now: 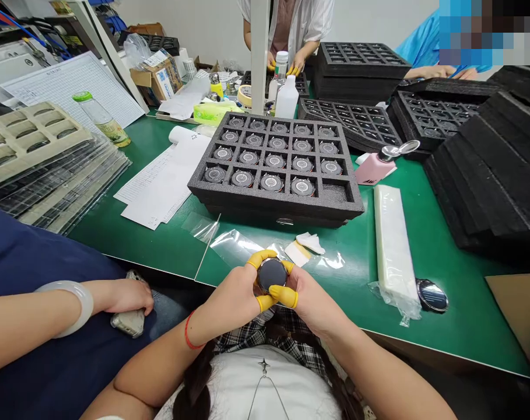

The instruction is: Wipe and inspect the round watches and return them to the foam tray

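Note:
Both of my hands are wrapped round a round, dark-faced watch body [272, 274] at the table's front edge. My left hand [243, 291] grips its left side, and my right hand [302, 294] its right side. Yellow finger cots cover the thumbs and forefingers. Just beyond lie a small folded white cloth [309, 242] and a yellowish-white pad [297, 254] on clear film. Farther on stands a black foam tray [278, 204] with rows of similar watch bodies; its front right compartment holds none.
A pink pump bottle [374, 169], a long white wrapped pack [394, 239] and a round mirror-like disc [432, 295] lie to the right, near stacked black foam trays [488, 175]. Papers [164, 175] and plastic trays [37, 157] are left. A neighbour's hand [131, 296] holds a phone [129, 321].

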`<state>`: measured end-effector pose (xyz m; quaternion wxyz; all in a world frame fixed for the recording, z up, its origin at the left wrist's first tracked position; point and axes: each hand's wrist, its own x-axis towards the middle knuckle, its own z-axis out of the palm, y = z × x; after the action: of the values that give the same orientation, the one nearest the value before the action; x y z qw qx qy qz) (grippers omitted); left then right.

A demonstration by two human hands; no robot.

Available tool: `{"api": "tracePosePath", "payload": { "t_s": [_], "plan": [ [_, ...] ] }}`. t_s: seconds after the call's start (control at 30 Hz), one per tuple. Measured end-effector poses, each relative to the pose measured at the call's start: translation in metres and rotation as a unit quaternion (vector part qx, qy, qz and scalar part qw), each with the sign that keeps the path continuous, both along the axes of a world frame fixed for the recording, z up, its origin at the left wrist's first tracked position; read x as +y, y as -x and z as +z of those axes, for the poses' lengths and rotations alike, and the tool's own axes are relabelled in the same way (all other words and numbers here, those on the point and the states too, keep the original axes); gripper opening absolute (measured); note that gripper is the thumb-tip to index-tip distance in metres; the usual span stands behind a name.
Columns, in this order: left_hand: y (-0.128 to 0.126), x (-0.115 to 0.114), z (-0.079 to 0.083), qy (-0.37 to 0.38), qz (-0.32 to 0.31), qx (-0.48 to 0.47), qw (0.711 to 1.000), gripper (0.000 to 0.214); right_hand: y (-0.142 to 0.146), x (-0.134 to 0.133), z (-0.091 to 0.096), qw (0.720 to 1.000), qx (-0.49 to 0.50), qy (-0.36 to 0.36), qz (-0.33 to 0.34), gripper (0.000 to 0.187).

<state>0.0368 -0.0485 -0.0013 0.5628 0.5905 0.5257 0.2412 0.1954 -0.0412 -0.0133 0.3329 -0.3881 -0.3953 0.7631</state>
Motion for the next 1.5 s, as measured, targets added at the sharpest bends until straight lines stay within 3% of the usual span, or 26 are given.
{"api": "tracePosePath", "payload": {
  "t_s": [0.17, 0.27, 0.37, 0.47, 0.53, 0.57, 0.67, 0.77, 0.93, 1.07, 1.2, 1.37, 1.5],
  "plan": [
    [-0.003, -0.001, 0.007, -0.026, -0.041, -0.027, 0.998, 0.057, -0.002, 0.002, 0.005, 1.000, -0.015, -0.013, 0.005, 0.024],
    [-0.002, -0.001, 0.007, -0.020, -0.067, -0.069, 0.995, 0.067, -0.013, 0.011, 0.020, 0.997, -0.054, -0.055, 0.018, 0.033],
    [0.006, 0.002, 0.007, 0.001, -0.031, -0.129, 0.991, 0.082, -0.036, 0.037, 0.043, 0.975, -0.149, -0.149, -0.072, 0.032],
    [0.015, 0.003, 0.008, 0.022, -0.001, -0.168, 0.985, 0.079, -0.067, 0.079, 0.059, 0.896, -0.283, -0.259, -0.222, 0.038],
    [0.021, 0.001, 0.008, 0.040, -0.013, -0.199, 0.979, 0.069, -0.087, 0.111, 0.061, 0.794, -0.442, -0.329, -0.259, 0.039],
    [0.024, -0.001, 0.009, 0.046, -0.023, -0.221, 0.974, 0.064, -0.096, 0.126, 0.059, 0.775, -0.473, -0.334, -0.253, 0.035],
    [0.035, -0.009, 0.009, 0.051, -0.054, -0.290, 0.954, 0.049, -0.114, 0.157, 0.049, 0.768, -0.507, -0.344, -0.185, 0.025],
    [0.053, -0.018, 0.011, 0.081, -0.083, -0.337, 0.935, 0.044, -0.118, 0.167, 0.038, 0.755, -0.529, -0.367, -0.121, 0.026],
    [0.079, -0.028, 0.010, 0.197, -0.042, -0.354, 0.913, 0.040, -0.107, 0.156, 0.032, 0.666, -0.608, -0.417, -0.110, 0.030],
    [0.069, -0.025, 0.010, 0.135, -0.063, -0.345, 0.927, 0.043, -0.091, 0.148, 0.036, 0.615, -0.638, -0.448, -0.120, 0.032],
    [0.039, -0.009, 0.001, 0.060, -0.050, -0.274, 0.959, 0.039, -0.068, 0.158, 0.034, 0.606, -0.633, -0.469, -0.114, 0.028],
    [0.018, 0.008, -0.026, 0.106, 0.034, -0.325, 0.939, 0.047, -0.049, 0.174, 0.026, 0.627, -0.615, -0.460, -0.130, 0.019],
    [0.018, 0.010, -0.037, 0.121, 0.058, -0.347, 0.928, 0.055, -0.044, 0.153, 0.032, 0.641, -0.586, -0.465, -0.173, 0.019]
  ]
}}
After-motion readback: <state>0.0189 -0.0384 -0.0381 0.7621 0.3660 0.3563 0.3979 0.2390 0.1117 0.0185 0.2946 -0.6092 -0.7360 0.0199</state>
